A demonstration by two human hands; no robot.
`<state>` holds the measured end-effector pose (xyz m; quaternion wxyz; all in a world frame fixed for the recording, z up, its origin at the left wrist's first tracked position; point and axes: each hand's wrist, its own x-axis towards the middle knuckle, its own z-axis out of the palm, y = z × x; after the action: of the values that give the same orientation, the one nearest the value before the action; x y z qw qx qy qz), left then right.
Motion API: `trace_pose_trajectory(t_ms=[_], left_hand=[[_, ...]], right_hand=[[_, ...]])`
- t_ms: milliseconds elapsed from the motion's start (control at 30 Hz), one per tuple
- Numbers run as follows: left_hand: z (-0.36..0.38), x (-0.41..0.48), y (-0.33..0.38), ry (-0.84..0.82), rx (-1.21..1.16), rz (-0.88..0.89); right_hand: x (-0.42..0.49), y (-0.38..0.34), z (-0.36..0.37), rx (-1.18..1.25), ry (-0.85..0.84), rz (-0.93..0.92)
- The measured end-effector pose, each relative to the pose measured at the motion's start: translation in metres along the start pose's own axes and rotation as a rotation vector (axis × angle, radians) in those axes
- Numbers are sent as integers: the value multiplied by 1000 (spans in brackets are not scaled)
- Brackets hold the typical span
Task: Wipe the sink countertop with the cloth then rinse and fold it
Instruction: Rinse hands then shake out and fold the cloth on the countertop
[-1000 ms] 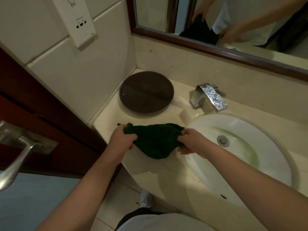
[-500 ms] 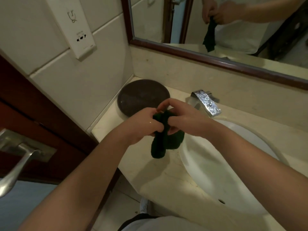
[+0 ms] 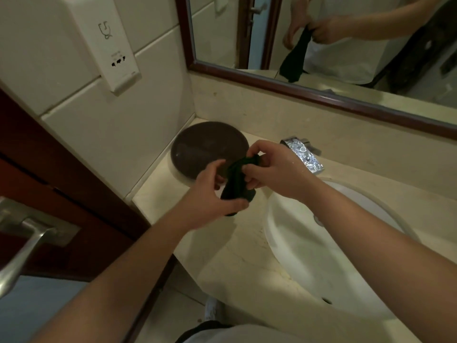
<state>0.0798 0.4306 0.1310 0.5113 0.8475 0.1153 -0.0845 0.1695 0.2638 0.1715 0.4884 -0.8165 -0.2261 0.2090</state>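
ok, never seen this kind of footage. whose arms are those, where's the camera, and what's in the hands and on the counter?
There is no machine here: a person works with two bare hands. The single camera sits on their head and looks forward and down, so both arms reach in from the bottom of the picture. The left hand and right hand together hold a dark green cloth, bunched up and lifted above the countertop. On that pale stone countertop sit a round dark brown dish in the corner, a chrome faucet and a white sink basin. The mirror above shows the same person and cloth from the front.
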Motion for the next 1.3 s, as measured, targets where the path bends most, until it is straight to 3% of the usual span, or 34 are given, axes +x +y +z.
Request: trace_pose_trajectory(t_ms=[133,233,300,400,500,567,700,933,1033,1167,1233,1300], left_hand=[[14,4,-28,355,130,46],[-7,15,-32,514,130,90],[-20,26,-35,467,80,100],[-11,37,-37,147,115,67],[27,41,-33,14,203,75],[50,48,-29,57,168,105],[49,67,-24,365,122,144],[-11,63,-16,508,8,232],[-13,37,-31,464,94,403],[17,2,-103,255,331,411],[33,-14,-138,120,271,335],[44,-23,-151,10,136,141]], right_hand=[[6,2,3,8,-10,117],[11,11,0,83,80,198],[14,18,-4,140,122,224],[16,25,-6,185,112,229],[17,23,-4,202,126,220],[20,21,-5,228,151,213],[23,14,-16,220,167,182],[16,15,-21,157,205,64],[0,41,-8,6,258,-3],[-39,89,29,-190,170,32],[-53,114,51,-235,55,66],[-54,133,65,-198,-9,176]])
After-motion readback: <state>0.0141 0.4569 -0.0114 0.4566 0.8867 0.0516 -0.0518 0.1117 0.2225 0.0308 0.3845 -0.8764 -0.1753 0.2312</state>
